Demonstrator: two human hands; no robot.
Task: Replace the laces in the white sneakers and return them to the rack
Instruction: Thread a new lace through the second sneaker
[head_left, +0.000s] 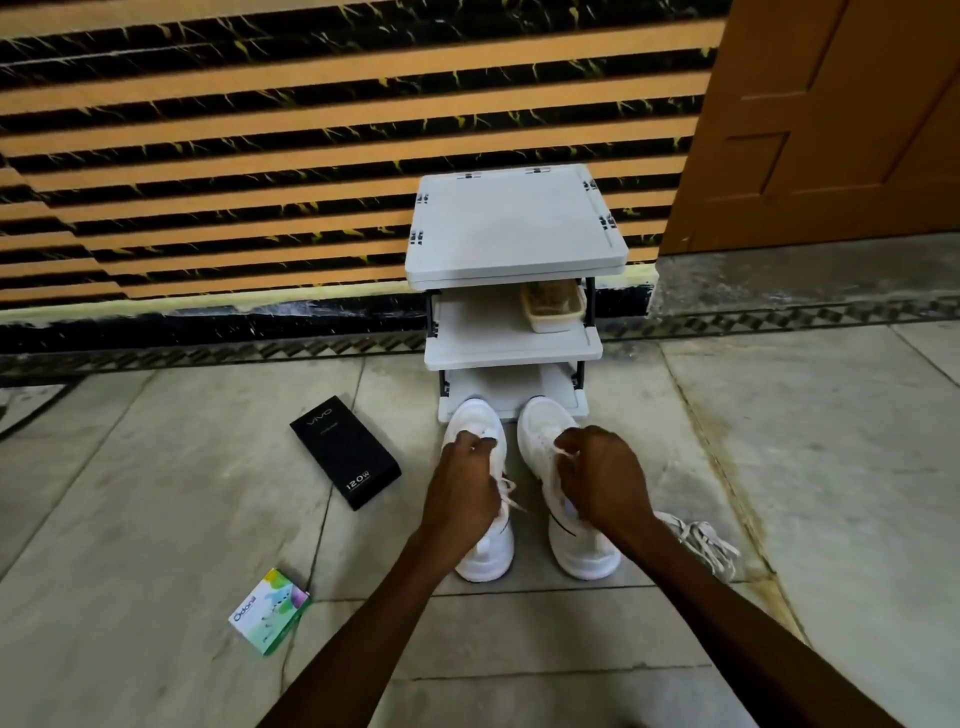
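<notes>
My left hand (462, 488) curls its fingers around the left sneaker (475, 423), and my right hand (605, 478) grips the right sneaker (545, 421). Both sneakers stand on the floor, toes at the foot of the rack (514, 228).

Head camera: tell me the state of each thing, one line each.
Left sneaker, upright on floor, gripped by left hand.
Right sneaker, upright on floor, gripped by right hand.
Loose laces, heaped on floor.
Rack, standing upright.
Black box, closed, lying flat.
Green box, closed.
</notes>
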